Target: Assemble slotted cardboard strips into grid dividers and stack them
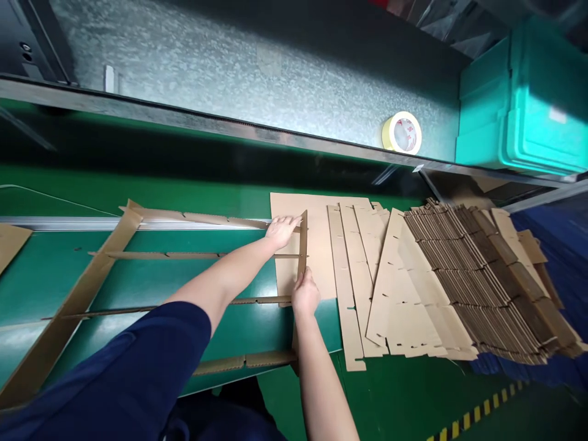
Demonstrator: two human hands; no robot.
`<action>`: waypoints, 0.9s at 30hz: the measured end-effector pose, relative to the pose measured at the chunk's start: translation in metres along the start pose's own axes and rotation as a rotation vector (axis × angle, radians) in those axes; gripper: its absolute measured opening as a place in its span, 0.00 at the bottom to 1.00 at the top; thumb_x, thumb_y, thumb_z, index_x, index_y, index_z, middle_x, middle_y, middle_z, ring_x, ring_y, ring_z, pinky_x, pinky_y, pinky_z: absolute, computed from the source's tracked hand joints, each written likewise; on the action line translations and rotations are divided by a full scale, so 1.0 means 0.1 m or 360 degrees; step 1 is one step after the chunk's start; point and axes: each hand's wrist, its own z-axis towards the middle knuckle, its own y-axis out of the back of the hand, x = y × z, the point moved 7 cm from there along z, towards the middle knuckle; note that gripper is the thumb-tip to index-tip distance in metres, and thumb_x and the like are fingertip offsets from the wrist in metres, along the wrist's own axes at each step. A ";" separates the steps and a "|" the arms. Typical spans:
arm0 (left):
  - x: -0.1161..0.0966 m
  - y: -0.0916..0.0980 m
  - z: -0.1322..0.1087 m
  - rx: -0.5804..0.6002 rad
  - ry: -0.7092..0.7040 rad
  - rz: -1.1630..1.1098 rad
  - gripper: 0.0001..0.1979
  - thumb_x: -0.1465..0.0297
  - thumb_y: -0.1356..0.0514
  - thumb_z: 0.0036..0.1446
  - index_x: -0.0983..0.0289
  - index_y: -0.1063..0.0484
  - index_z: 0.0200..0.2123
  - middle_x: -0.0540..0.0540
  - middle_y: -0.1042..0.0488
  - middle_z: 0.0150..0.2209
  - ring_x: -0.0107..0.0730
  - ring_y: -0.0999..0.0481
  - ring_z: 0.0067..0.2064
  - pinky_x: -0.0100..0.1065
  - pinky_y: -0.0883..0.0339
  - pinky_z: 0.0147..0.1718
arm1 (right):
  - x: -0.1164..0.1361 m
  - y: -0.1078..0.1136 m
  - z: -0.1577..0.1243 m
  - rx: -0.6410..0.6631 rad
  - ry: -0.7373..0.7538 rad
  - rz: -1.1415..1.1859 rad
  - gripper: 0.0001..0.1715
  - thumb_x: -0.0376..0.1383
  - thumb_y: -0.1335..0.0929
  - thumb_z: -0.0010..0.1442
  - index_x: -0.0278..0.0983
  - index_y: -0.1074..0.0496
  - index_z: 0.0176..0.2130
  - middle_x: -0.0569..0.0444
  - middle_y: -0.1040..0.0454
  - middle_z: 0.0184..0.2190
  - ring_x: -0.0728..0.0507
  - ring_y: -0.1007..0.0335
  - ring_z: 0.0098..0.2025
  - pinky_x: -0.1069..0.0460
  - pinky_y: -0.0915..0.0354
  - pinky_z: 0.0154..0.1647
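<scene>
On the green work surface (pixel 193 275) several long cardboard strips run left to right, standing on edge and slotted into cross strips. My right hand (pixel 305 295) is closed around the right-hand cardboard cross strip (pixel 303 242), near its middle. My left hand (pixel 281 233) grips the far long cardboard strip (pixel 206 218) close to where it meets that cross strip; its fingertips reach the cross strip. Another cardboard cross strip (pixel 78 300) joins the long strips at the left. My left arm hides parts of the middle strips.
Loose flat cardboard strips (pixel 346 269) lie on a cardboard sheet (pixel 321 208) at the right, beside a thick stack of folded cardboard (pixel 463 275). A metal shelf (pixel 275 92) above holds a tape roll (pixel 390 136) and a teal bin (pixel 487 104).
</scene>
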 end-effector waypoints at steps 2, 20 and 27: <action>0.03 -0.08 0.18 0.0158 0.0055 0.0015 0.34 0.79 0.49 0.57 0.57 0.52 0.66 0.59 0.25 0.47 0.38 0.27 0.50 0.42 0.41 0.53 | -0.01 0.00 0.00 -0.0012 0.0020 -0.0002 0.22 0.36 0.45 0.68 0.34 0.37 0.57 0.46 0.23 0.37 0.43 0.26 0.35 0.53 0.38 0.32; 0.09 -0.09 0.35 0.0123 -0.0024 0.0071 0.44 0.83 0.52 0.54 0.44 0.65 0.67 0.54 0.27 0.44 0.35 0.25 0.43 0.35 0.34 0.42 | -0.01 0.00 0.03 0.0134 0.0046 -0.0137 0.22 0.35 0.43 0.68 0.33 0.38 0.58 0.44 0.22 0.38 0.42 0.24 0.35 0.52 0.36 0.31; 0.06 -0.10 0.30 0.0140 -0.0010 0.0057 0.42 0.83 0.55 0.56 0.45 0.64 0.67 0.56 0.27 0.45 0.36 0.25 0.43 0.37 0.33 0.42 | 0.02 0.03 0.12 0.0222 0.0009 -0.0112 0.20 0.36 0.43 0.68 0.34 0.36 0.55 0.45 0.22 0.40 0.41 0.24 0.37 0.50 0.37 0.33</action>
